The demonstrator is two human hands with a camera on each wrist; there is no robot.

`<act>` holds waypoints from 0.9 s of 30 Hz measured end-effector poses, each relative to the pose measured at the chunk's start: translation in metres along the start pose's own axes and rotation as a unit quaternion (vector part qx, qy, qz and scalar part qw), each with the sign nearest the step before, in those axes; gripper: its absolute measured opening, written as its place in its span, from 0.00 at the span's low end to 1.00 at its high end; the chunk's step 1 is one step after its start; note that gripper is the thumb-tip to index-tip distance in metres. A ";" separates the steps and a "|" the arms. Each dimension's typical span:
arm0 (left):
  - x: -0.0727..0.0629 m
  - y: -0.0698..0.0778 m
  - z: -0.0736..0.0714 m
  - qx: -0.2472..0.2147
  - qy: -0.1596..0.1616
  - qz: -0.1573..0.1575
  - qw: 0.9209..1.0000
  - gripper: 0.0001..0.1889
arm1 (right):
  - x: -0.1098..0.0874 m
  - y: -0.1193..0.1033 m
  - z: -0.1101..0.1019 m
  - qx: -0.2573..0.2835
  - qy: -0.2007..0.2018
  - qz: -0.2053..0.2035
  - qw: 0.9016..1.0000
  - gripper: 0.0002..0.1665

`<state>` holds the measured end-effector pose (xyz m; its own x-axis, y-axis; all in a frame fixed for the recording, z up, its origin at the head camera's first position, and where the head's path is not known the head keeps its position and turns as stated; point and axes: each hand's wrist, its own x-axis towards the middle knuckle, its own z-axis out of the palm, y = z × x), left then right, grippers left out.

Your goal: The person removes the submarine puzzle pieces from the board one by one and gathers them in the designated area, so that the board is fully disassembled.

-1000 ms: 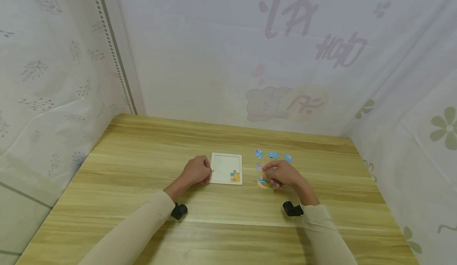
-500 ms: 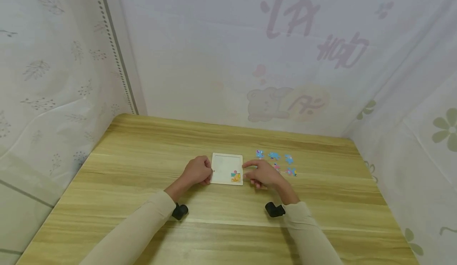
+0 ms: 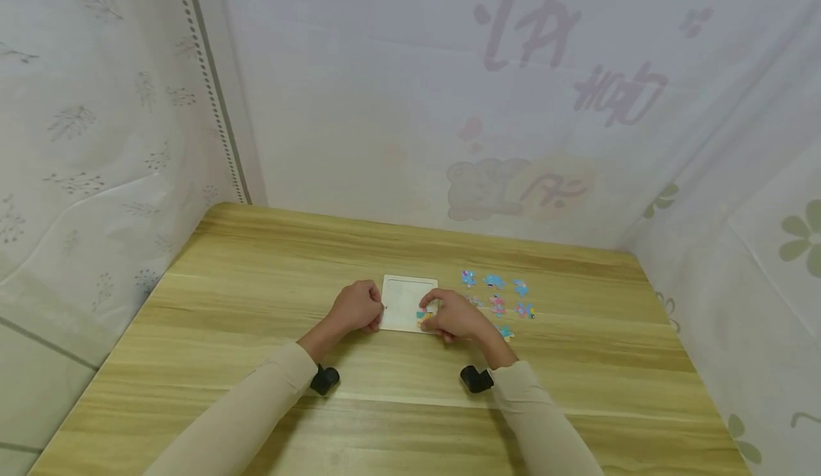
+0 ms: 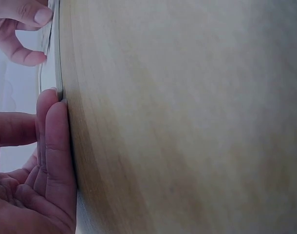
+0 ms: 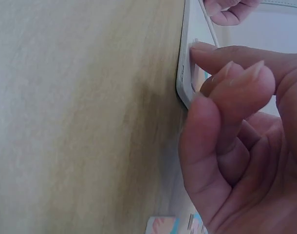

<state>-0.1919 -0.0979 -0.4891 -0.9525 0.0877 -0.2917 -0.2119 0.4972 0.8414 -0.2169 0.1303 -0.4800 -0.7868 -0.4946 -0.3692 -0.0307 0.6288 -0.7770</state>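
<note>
- Resting curled at the puzzle tray's (image 3: 405, 298) left edge, the left hand (image 3: 356, 308) is gripping it, fingertips (image 4: 53, 126) touching the rim.
- Pinching a puzzle piece (image 3: 422, 315), the right hand (image 3: 454, 316) is pressing it into the tray's near right corner.
- Since a second ago, the right hand has been crossing from the loose pieces (image 3: 507, 298), now lying behind its knuckles, to the tray.

A home play corner: wooden table (image 3: 256, 305) enclosed by cartoon-printed curtains (image 3: 513, 105).
</note>
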 end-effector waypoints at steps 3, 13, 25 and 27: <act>0.000 0.000 0.000 0.001 0.001 0.002 1.000 0.03 | 0.002 0.000 0.001 -0.016 -0.001 0.000 1.000 0.19; 0.000 0.001 0.000 0.003 0.001 0.004 1.000 0.03 | 0.004 -0.001 0.000 0.009 -0.011 0.012 1.000 0.20; 0.001 0.000 0.001 0.012 0.004 0.014 1.000 0.03 | 0.005 0.002 0.001 0.021 -0.011 0.014 1.000 0.16; 0.001 -0.001 0.002 0.017 0.005 0.015 1.000 0.03 | 0.003 0.001 0.000 0.038 -0.012 0.017 0.999 0.15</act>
<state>-0.1924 -0.0967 -0.4905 -0.9607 0.0943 -0.2612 -0.1755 0.5229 0.8341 -0.2198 0.1295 -0.4819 -0.7714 -0.4890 -0.4071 0.0426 0.5987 -0.7999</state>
